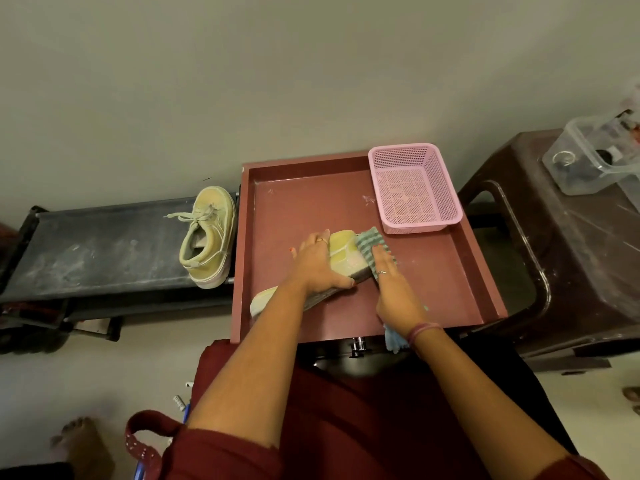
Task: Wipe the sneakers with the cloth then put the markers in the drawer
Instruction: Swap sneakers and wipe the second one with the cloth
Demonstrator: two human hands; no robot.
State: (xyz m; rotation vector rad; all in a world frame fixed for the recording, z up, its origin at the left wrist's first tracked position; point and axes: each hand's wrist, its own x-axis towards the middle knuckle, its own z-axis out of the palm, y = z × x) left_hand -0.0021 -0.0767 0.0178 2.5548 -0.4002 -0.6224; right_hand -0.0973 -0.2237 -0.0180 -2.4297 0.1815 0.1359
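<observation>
A pale yellow-green sneaker lies on its side in the open reddish-brown drawer. My left hand grips it across the middle, thumb curled under the sole. My right hand presses a blue-green striped cloth against the sneaker's toe end, fingers straight; the cloth's other end hangs out below my wrist. A second matching sneaker rests on its side on the dark bench to the left. No markers are visible.
A pink mesh basket stands in the drawer's far right corner. A dark bench runs to the left. A brown plastic stool at the right carries a clear plastic box. Small items lie on the floor near my left knee.
</observation>
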